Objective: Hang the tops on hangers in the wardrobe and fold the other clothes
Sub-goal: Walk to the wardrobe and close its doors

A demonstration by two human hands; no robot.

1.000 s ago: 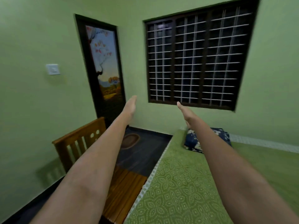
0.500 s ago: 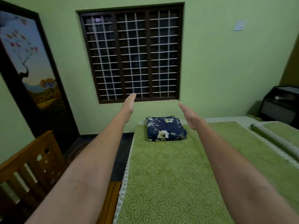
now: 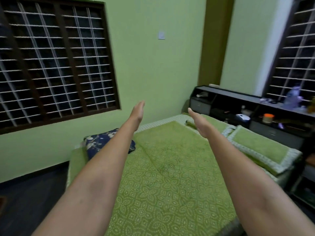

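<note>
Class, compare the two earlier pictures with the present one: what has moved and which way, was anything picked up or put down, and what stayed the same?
The view swung to the right: the painted door and wooden chair left the picture, the window slid left, and the dark shelf unit and green pillow came in. Nothing was gripped or released. The left hand and right hand stay outstretched, open and empty above the bed; the blue floral bundle lies where it was.

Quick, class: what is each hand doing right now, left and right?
Left hand: open, fingers straight, holding nothing, raised above the bed.
Right hand: open, fingers straight, holding nothing, also in the air.
</note>
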